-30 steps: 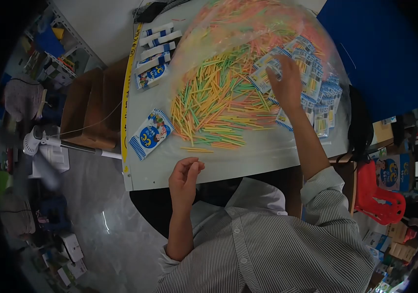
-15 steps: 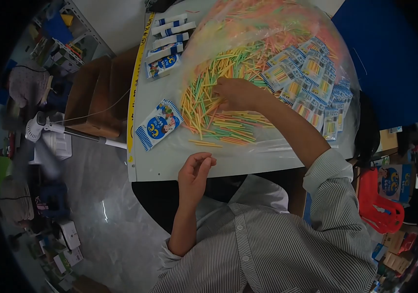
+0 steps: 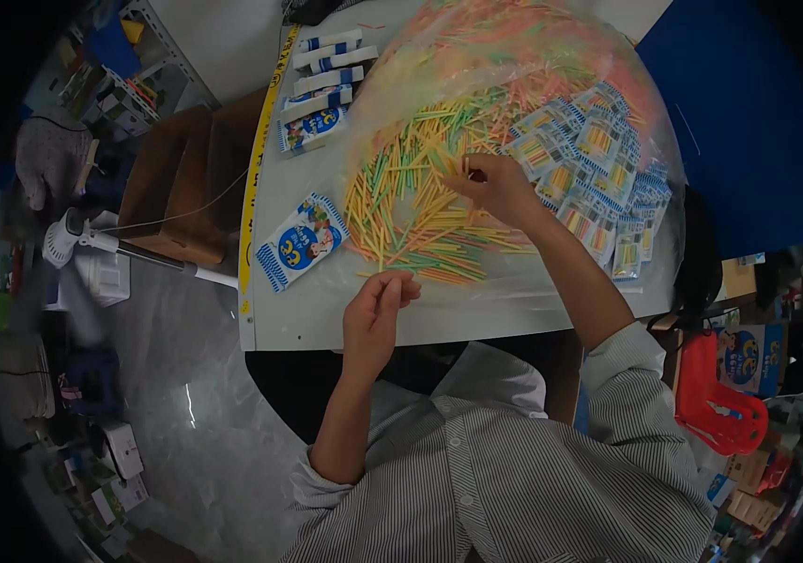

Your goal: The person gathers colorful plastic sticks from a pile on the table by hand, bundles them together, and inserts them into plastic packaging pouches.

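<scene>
Thin coloured sticks (image 3: 406, 164), mostly yellow, green and orange, lie heaped inside a large clear plastic bag (image 3: 533, 291) spread over the table. Above the middle of this heap is my right hand (image 3: 498, 188), thumb and fingers pinched together, with what looks like a yellowish stick between the fingertips. My left hand (image 3: 373, 314) hovers at the near side of the heap, fingers curled and thumb against them; what they hold, if anything, is hidden. Small clear packets (image 3: 598, 141) of sticks are piled right of my right hand. A blue and white printed pouch (image 3: 303, 241) lies left of the heap.
More blue and white pouches (image 3: 312, 127) are lined up overlapping at the table's far left. Yellow tape runs along the left edge of the table (image 3: 275, 314). A cardboard box (image 3: 171, 188) stands to the left, and a red plastic stool (image 3: 716, 399) to the right.
My right hand has moved right, from within the loose sticks towards the small packets, and its fingers are pinched. My left hand has risen slightly towards the heap.
</scene>
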The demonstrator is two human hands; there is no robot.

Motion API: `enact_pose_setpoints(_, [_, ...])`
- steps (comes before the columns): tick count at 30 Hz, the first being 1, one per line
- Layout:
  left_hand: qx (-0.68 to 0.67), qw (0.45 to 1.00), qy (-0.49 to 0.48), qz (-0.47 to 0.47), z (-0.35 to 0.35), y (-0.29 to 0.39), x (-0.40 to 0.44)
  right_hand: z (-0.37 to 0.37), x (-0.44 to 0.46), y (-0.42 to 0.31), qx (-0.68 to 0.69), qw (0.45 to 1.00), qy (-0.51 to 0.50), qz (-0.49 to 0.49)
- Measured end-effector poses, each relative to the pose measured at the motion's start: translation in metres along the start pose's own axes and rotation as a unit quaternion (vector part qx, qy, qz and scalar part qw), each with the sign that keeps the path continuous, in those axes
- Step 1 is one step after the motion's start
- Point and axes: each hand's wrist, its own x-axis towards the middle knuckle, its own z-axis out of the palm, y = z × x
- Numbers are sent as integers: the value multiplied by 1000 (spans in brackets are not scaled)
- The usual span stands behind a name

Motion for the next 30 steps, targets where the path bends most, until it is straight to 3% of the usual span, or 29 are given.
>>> enact_pose_setpoints(1, [-5,1000,-13,-2,2,3,7,-4,2,-2,140,986,-13,90])
enact_pose_setpoints(4, [-12,999,-18,32,15,9,34,-7,-3,-13,245,960,-46,128])
enact_pose_setpoints(6, [-12,998,-9,67,28,13,51,-2,-10,-18,239,964,-60,104])
enact_pose_setpoints(9, [-49,998,33,26,46,17,68,9,-23,-34,183,980,-58,60])
enact_pose_setpoints(11, [-153,987,15,-52,53,16,71,18,-28,-35,136,989,-39,43])
enact_pose_setpoints(12, [-150,987,14,-52,55,13,72,27,-29,-26,89,995,10,-34])
enact_pose_setpoints(13, [-122,991,22,-46,56,9,71,32,-31,-23,40,991,60,-109])
enact_pose_setpoints(14, [-95,994,28,-40,57,6,70,35,-34,-21,43,991,63,-107])
enact_pose_setpoints(16, [-57,998,2,-30,53,4,67,37,-42,-19,187,976,57,-97])
enact_pose_setpoints(18, [-20,999,-25,-20,53,0,61,38,-53,-16,189,978,44,-75])
enact_pose_setpoints(20, [34,998,4,47,53,-15,57,42,-62,-12,191,980,30,-54])
enact_pose_setpoints(21, [36,998,0,47,53,-23,57,46,-66,-9,147,983,77,-76])
enact_pose_setpoints(22, [89,990,16,109,54,-30,57,50,-70,-6,101,982,124,-97])
enact_pose_setpoints(23, [140,975,32,170,54,-35,56,53,-74,-4,100,982,129,-94])
enact_pose_setpoints(26, [211,947,43,238,52,-39,55,58,-76,1,38,988,127,-80])
enact_pose_setpoints(27, [210,947,39,239,51,-37,55,60,-75,3,160,980,99,-59])
enact_pose_setpoints(28, [208,962,45,170,50,-29,53,60,-75,1,280,957,69,-38])
enact_pose_setpoints(29, [206,972,52,99,47,-25,52,54,-74,2,280,957,69,-38])
enact_pose_setpoints(30, [206,972,54,98,42,-27,56,42,-71,4,217,973,74,-37])
